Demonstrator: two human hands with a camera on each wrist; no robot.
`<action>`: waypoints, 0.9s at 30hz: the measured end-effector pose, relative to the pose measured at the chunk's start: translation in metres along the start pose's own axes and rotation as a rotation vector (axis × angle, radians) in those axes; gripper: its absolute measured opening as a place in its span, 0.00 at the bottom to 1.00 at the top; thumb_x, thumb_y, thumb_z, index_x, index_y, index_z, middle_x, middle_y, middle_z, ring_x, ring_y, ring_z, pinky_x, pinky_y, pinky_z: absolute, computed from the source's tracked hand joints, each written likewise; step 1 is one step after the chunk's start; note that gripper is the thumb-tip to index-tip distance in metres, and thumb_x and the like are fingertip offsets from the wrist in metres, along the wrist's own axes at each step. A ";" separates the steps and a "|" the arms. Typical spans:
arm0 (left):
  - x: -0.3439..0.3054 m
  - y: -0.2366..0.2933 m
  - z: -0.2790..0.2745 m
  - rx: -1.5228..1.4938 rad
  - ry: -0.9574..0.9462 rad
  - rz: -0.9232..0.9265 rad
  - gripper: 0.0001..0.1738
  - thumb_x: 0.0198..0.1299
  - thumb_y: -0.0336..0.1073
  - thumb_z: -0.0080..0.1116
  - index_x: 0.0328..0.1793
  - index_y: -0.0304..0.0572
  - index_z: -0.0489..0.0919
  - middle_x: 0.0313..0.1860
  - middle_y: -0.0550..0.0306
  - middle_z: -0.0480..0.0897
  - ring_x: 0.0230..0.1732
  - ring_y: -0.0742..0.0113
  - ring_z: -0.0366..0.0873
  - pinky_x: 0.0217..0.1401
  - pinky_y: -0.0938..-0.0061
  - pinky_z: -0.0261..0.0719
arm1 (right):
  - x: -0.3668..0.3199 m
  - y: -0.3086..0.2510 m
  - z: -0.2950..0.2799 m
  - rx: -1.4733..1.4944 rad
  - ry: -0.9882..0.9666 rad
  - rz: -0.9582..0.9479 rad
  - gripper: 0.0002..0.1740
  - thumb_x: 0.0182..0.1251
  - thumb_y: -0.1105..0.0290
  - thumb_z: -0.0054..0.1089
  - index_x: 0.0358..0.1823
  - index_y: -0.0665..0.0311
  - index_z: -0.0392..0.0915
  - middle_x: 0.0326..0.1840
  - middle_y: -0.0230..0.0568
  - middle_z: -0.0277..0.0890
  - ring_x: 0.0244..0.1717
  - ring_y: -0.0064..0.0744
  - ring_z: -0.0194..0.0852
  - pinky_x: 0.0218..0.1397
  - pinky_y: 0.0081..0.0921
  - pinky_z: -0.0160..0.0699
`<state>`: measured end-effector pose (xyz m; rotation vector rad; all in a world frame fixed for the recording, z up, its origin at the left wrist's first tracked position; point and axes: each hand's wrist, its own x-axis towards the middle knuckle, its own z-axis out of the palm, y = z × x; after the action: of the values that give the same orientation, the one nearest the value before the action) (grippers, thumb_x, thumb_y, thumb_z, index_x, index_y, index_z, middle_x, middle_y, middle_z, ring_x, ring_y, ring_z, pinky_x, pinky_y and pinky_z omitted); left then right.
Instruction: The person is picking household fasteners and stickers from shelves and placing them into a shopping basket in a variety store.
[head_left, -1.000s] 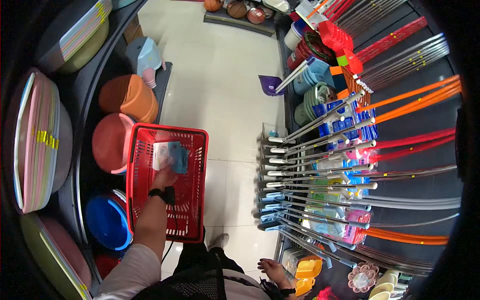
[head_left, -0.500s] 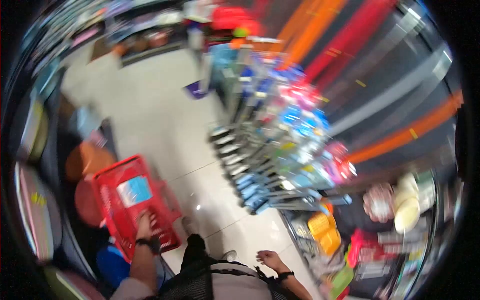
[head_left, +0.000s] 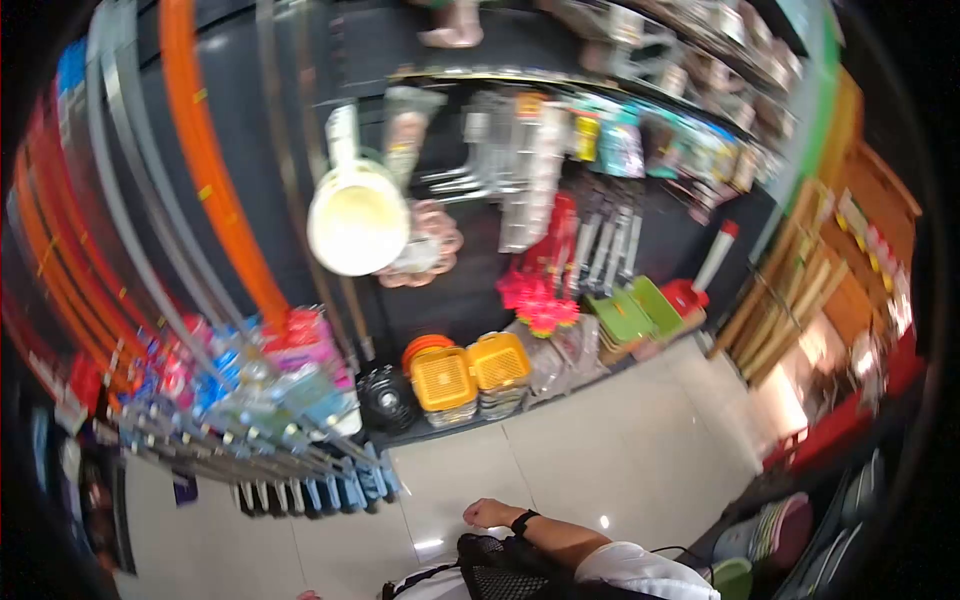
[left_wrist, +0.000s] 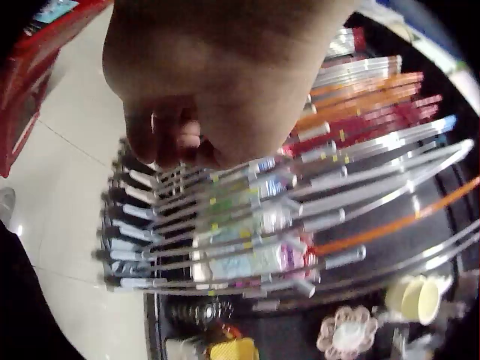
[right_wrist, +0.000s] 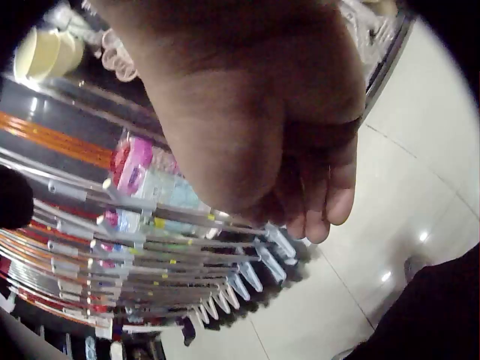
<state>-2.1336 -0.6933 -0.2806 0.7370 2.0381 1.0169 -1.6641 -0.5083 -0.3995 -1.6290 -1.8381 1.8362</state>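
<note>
Low in the head view my right hand [head_left: 490,513] hangs in front of my body with a black band on its wrist; its fingers are loosely curled and hold nothing. The right wrist view shows the same hand [right_wrist: 300,195] curled over the pale floor, beside a rack of mops [right_wrist: 165,255]. My left hand [left_wrist: 180,142] appears only in the left wrist view, fingers curled under. Whether it grips anything is hidden. A red basket [left_wrist: 26,67] shows at that view's upper left edge.
A dark shelf wall faces me: mop rack [head_left: 250,440] at left, long orange poles [head_left: 205,160], a white scoop [head_left: 357,228], yellow containers [head_left: 470,375], green trays [head_left: 635,310]. Wooden goods [head_left: 800,290] stand at right. Pale tiled floor [head_left: 600,440] lies between.
My head has swung right, away from the red basket and basins towards the shelf wall. The basket and left hand have left the head view. The right hand stays low.
</note>
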 end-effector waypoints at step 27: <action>0.118 0.200 0.653 0.708 -1.485 0.493 0.17 0.66 0.39 0.49 0.56 0.38 0.75 0.32 0.54 0.78 0.31 0.66 0.74 0.32 0.69 0.75 | -0.229 0.261 -0.122 1.100 0.799 0.687 0.20 0.66 0.59 0.54 0.48 0.66 0.82 0.40 0.38 0.84 0.35 0.27 0.83 0.35 0.24 0.83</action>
<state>-1.6421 -0.2282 -0.4297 1.7100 0.7938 -0.2275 -1.3274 -0.6546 -0.4271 -2.0180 0.1142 1.4466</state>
